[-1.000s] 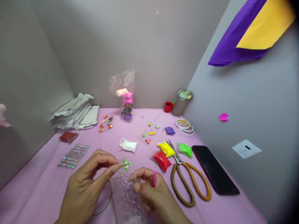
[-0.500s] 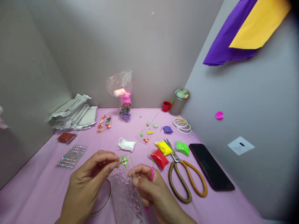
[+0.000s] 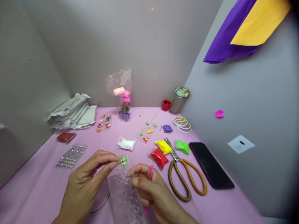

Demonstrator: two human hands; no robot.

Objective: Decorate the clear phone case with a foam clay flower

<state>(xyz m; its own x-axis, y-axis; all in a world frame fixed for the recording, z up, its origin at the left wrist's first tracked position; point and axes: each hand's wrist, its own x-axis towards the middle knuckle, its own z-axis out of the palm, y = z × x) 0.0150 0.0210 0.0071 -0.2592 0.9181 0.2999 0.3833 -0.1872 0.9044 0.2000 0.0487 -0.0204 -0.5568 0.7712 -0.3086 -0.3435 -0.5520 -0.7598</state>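
My right hand (image 3: 151, 189) grips the right edge of a clear phone case (image 3: 126, 193) with a faceted surface. A thin pink tool (image 3: 151, 172) is also tucked between its fingers. Near the top of the case lies a green clay flower (image 3: 122, 162) with a red and white centre. My left hand (image 3: 90, 179) is closed in a pinch, thumb and forefinger meeting at the flower's left petal, beside the case's edge. Whether they also grip the case cannot be made out. Behind my left wrist, a thin metal ring (image 3: 102, 207) is partly hidden.
Right of my hands lie scissors (image 3: 179, 174), a black phone (image 3: 211, 166), and red (image 3: 159, 158), yellow (image 3: 163, 146) and green clay packets (image 3: 182, 147). A white packet (image 3: 126, 144) lies ahead; a gem sheet (image 3: 72, 156) is at left. A bottle (image 3: 178, 101) stands at the back.
The case and flower have shifted slightly left, along with my hands. The left fingertips remain pinched at the flower's petal, and the right hand keeps its grip.
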